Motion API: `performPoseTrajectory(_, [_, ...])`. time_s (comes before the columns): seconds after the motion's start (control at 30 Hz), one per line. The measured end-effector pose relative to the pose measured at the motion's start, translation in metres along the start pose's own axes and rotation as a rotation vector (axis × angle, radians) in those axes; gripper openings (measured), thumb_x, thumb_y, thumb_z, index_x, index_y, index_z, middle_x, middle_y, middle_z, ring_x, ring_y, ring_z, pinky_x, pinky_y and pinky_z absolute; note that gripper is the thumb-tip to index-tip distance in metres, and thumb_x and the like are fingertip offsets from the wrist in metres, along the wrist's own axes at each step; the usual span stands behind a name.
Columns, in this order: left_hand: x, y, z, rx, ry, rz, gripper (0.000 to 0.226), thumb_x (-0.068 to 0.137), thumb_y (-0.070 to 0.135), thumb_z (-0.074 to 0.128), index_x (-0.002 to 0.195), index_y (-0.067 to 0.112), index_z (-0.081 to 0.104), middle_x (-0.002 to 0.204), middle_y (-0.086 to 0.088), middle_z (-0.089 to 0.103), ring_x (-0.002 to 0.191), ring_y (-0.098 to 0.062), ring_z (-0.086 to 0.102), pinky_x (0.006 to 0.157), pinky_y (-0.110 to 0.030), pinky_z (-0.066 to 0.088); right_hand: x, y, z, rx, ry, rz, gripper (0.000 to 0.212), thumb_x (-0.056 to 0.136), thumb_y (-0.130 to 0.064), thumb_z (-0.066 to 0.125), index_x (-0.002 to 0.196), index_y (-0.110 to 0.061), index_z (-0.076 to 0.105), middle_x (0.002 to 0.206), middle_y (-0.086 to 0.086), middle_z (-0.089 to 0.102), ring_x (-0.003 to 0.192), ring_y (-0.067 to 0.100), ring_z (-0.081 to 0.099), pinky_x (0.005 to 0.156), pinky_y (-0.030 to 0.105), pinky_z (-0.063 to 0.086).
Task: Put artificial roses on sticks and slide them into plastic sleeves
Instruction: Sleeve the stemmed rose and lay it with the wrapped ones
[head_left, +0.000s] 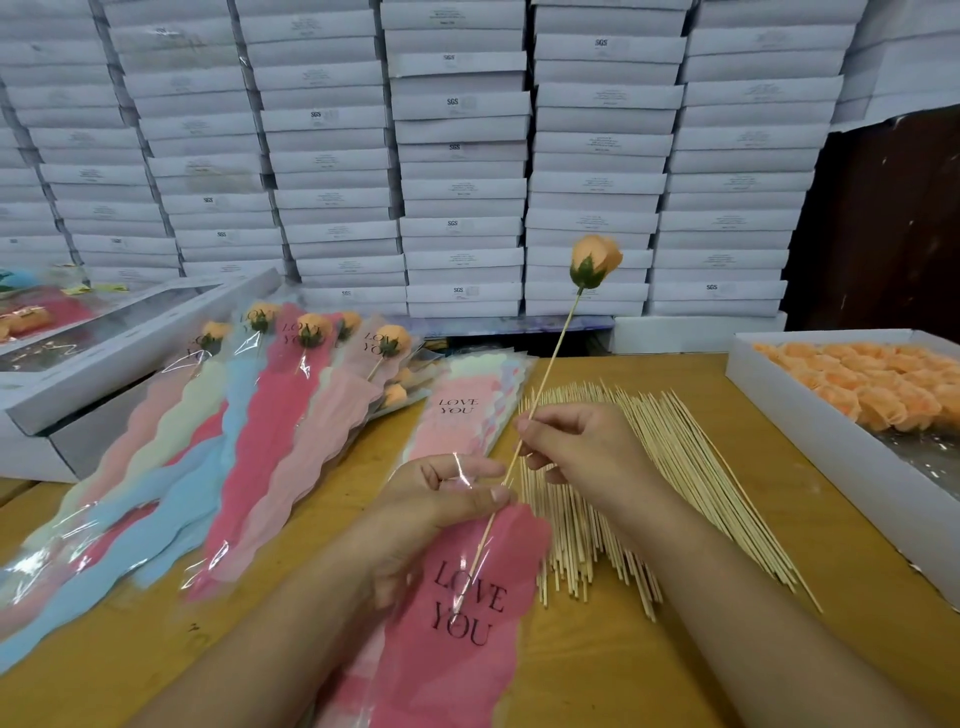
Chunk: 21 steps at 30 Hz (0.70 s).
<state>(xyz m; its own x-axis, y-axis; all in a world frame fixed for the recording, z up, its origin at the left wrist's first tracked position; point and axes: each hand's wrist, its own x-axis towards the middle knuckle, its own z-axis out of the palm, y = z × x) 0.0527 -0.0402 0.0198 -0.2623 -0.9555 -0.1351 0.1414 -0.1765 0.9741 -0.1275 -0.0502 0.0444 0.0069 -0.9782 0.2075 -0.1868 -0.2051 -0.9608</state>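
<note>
Feeding the stick (540, 387) tail-first into the pink sleeve (457, 613), I pinch it mid-shaft with my right hand (582, 447) while my left hand (441, 499) grips the sleeve's mouth just above the table (727, 597). The rose (595, 260) rides high on top, with the lower end already inside the film. It all looks light; the stick seems thin and bendy, the plastic slick and floppy, so I'd grip low on the shaft, never the soft petals.
</note>
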Motion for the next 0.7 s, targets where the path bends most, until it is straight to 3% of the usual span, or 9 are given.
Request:
performPoseTrajectory(0.07, [0.0,0.0005,-0.0005,-0.015,-0.012,0.018,0.037,0.068,0.003,0.085,0.104,0.004,0.076,0.102,-0.025,0.074,0.083,-0.027,0.075,0.069,-0.03,0.059,-0.0014,0.0007,0.0024,-0.032,-0.064,0.009,0.024,0.091,-0.021,0.069,0.068,-0.021,0.075,0.067,-0.004,0.072,0.062,0.002,0.065,0.056,0.017,0.05])
performPoseTrajectory(0.2, [0.0016,0.0002,-0.0008,-0.007,0.007,0.037,0.044,0.068,0.005,0.085,0.11,-0.002,0.072,0.107,-0.028,0.072,0.09,-0.03,0.071,0.095,-0.043,0.054,-0.0026,0.0032,0.006,-0.064,-0.145,0.027,0.019,0.09,-0.023,0.07,0.073,-0.02,0.078,0.076,0.006,0.075,0.067,0.005,0.068,0.061,0.016,0.052])
performPoseTrajectory(0.27, [0.001,0.001,-0.0005,0.025,0.0,0.031,0.045,0.069,0.007,0.085,0.112,0.0,0.073,0.108,-0.028,0.072,0.093,-0.032,0.068,0.099,-0.045,0.051,-0.0009,0.0048,0.0055,-0.089,-0.143,0.03,0.016,0.089,-0.022,0.07,0.076,-0.018,0.078,0.077,0.006,0.074,0.068,0.006,0.067,0.063,0.017,0.052])
performPoseTrajectory(0.33, [0.0006,0.0014,-0.0006,0.06,-0.013,0.033,0.044,0.066,0.01,0.086,0.108,0.004,0.075,0.1,-0.022,0.075,0.087,-0.026,0.07,0.087,-0.035,0.057,0.0006,0.0051,0.0045,-0.071,-0.103,0.043,0.008,0.088,-0.017,0.07,0.087,-0.019,0.077,0.076,0.001,0.075,0.068,0.004,0.068,0.062,0.015,0.051])
performPoseTrajectory(0.37, [0.0002,0.0016,-0.0004,0.065,-0.011,0.032,0.042,0.064,0.011,0.087,0.105,0.007,0.077,0.096,-0.019,0.076,0.083,-0.022,0.072,0.078,-0.028,0.058,0.0007,0.0045,0.0044,-0.046,-0.07,0.052,0.013,0.087,-0.015,0.07,0.098,-0.021,0.074,0.076,-0.002,0.075,0.069,0.004,0.069,0.063,0.017,0.051])
performPoseTrajectory(0.5, [0.0005,0.0012,-0.0009,0.065,-0.024,0.021,0.039,0.06,0.013,0.089,0.098,0.014,0.08,0.091,-0.015,0.076,0.078,-0.017,0.073,0.069,-0.02,0.056,0.0011,0.0044,0.0025,0.027,0.079,-0.015,0.066,0.085,-0.012,0.074,0.138,-0.039,0.044,0.1,-0.006,0.072,0.088,0.013,0.071,0.081,0.033,0.058])
performPoseTrajectory(0.6, [-0.001,0.0017,0.0004,0.064,-0.041,0.003,0.041,0.056,0.015,0.094,0.095,0.018,0.081,0.088,-0.011,0.076,0.076,-0.016,0.073,0.067,-0.02,0.056,0.0007,-0.0004,0.0013,0.068,0.092,-0.063,0.048,0.092,-0.012,0.065,0.131,-0.036,0.053,0.117,-0.008,0.065,0.093,0.014,0.07,0.074,0.031,0.059])
performPoseTrajectory(0.7, [-0.0018,0.0018,0.0,0.051,-0.038,-0.004,0.04,0.057,0.013,0.093,0.094,0.017,0.081,0.087,-0.011,0.075,0.074,-0.018,0.073,0.067,-0.024,0.057,0.0009,-0.0009,-0.0003,0.09,0.091,-0.06,0.027,0.096,-0.014,0.059,0.12,-0.024,0.066,0.116,-0.007,0.066,0.093,0.008,0.066,0.068,0.024,0.054])
